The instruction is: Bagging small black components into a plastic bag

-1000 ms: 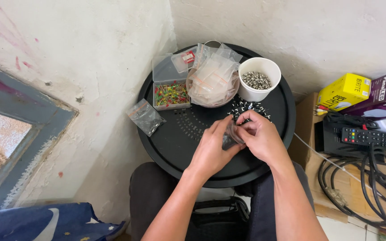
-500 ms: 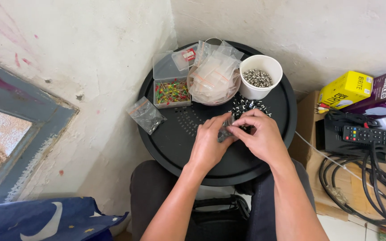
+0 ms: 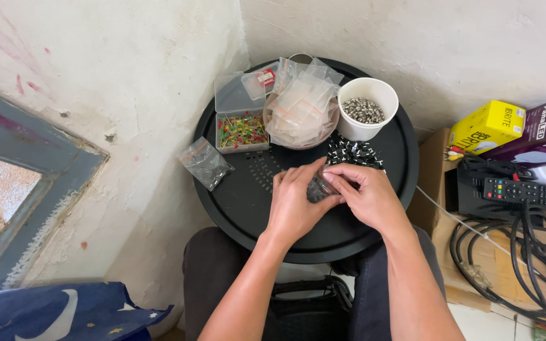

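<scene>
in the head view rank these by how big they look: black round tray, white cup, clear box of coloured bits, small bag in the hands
1. black tray
2. clear box and white cup: look about alike, unranked
3. small bag, mostly hidden between the left hand and right hand

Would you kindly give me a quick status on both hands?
Left hand and right hand together pinch a small clear plastic bag. Over round black tray. Nothing between them.

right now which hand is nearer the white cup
Right. The right hand sits just below the white cup; the left hand is farther over to its lower left.
</scene>
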